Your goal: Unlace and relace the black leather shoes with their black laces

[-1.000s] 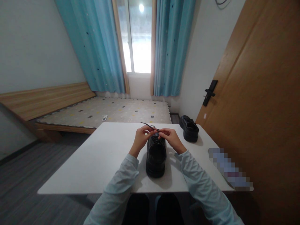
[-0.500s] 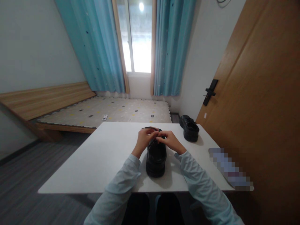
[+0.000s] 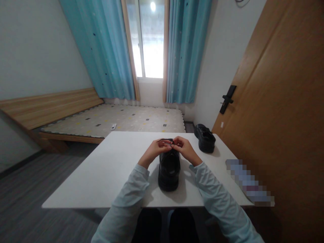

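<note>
A black shoe (image 3: 169,172) rests on the white table (image 3: 101,175), its heel toward me and its toe hidden behind my hands. Over its front part, my left hand (image 3: 157,150) and my right hand (image 3: 183,147) meet with fingertips pinched. Between them a thin black shoelace (image 3: 165,139) loops up above the fingers. Both hands are closed on the lace, though the exact grip of each fingertip is too small to make out. The matching black shoe (image 3: 205,138) stands apart at the table's far right.
A blurred flat item (image 3: 249,182) lies along the table's right edge. Beyond the table is a low bed (image 3: 134,118) with a small white device (image 3: 113,126) on it. On the right stands a wooden door (image 3: 273,118) with a black handle (image 3: 227,99).
My left hand has shifted slightly left and its wrist has lowered outward. The right hand has lifted a little. The lace now arches between both hands; the shoes stay put.
</note>
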A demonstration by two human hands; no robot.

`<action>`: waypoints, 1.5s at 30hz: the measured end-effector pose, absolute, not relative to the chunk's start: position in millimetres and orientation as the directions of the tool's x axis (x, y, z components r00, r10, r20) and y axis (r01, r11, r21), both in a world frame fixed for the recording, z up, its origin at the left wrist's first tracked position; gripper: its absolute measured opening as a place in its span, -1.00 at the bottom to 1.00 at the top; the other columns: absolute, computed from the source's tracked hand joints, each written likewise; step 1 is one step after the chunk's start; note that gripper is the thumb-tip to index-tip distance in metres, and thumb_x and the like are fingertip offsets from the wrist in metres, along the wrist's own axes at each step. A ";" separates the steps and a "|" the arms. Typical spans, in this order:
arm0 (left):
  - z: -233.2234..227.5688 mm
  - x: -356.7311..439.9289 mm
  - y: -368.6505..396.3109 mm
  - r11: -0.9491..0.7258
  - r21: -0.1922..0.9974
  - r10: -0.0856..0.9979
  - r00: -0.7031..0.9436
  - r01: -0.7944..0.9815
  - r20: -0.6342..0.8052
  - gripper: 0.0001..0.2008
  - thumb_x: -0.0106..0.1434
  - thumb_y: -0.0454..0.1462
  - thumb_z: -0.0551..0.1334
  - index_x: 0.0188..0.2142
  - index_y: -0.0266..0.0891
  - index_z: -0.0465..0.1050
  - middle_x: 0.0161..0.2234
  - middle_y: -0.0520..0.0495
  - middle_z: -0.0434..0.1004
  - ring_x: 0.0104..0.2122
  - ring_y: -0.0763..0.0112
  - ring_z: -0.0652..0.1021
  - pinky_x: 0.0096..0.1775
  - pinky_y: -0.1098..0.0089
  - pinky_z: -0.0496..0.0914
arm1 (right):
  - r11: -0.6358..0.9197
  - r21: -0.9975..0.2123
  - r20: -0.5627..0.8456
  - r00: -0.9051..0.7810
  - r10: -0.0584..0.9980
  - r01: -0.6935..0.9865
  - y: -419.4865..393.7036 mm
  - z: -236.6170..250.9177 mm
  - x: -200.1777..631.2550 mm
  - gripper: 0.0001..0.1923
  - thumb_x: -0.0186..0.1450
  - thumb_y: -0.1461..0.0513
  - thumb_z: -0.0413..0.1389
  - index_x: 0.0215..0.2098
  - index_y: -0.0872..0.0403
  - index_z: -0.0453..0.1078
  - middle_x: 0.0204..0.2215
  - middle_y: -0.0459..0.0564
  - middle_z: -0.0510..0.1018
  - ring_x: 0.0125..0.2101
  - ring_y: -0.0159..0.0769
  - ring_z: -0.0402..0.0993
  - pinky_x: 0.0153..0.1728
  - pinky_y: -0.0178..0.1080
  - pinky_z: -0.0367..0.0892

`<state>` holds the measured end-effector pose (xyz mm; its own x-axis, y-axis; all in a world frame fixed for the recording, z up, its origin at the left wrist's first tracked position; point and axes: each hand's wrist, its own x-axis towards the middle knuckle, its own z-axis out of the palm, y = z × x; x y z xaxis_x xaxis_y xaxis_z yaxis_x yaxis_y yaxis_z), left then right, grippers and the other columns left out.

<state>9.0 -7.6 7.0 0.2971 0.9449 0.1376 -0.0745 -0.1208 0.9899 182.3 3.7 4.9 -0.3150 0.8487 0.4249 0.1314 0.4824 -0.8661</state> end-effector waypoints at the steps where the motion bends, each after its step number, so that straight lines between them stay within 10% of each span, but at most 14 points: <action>1: 7.0 8.4 -7.3 -0.116 0.990 0.945 0.300 -0.077 0.134 -0.56 -0.12 -0.26 0.43 -0.22 -0.37 0.46 -0.37 -0.12 0.58 -0.36 0.39 0.55 -0.24 0.38 0.41 | 0.480 -0.869 0.425 -0.312 0.850 0.124 3.4 5.0 182.4 -0.84 0.11 0.18 0.18 -0.42 0.10 0.33 -0.50 -0.12 0.43 -0.44 -0.38 0.36 -0.39 -0.31 0.26; 25: 4.6 7.2 -1.9 -0.450 0.839 0.865 0.384 0.306 0.324 -0.77 0.06 -0.18 0.27 -0.34 -0.31 0.54 -0.37 -0.07 0.50 -0.38 0.39 0.44 -0.36 0.45 0.31 | 0.547 -0.834 0.504 -0.305 0.808 0.070 -1.0 11.9 179.8 -0.90 0.14 0.21 0.20 -0.42 0.09 0.41 -0.45 -0.08 0.49 -0.36 -0.33 0.42 -0.29 -0.25 0.31; 45: 5.5 5.8 0.3 -0.398 0.861 0.903 0.300 0.316 0.308 -0.73 -0.07 -0.13 0.37 -0.50 -0.29 0.45 -0.48 -0.02 0.47 -0.42 0.40 0.44 -0.34 0.41 0.32 | 0.530 -0.845 0.485 -0.308 0.818 0.076 -7.6 21.8 186.3 -0.78 0.21 0.09 0.15 -0.36 0.09 0.47 -0.41 -0.05 0.55 -0.34 -0.31 0.45 -0.26 -0.26 0.31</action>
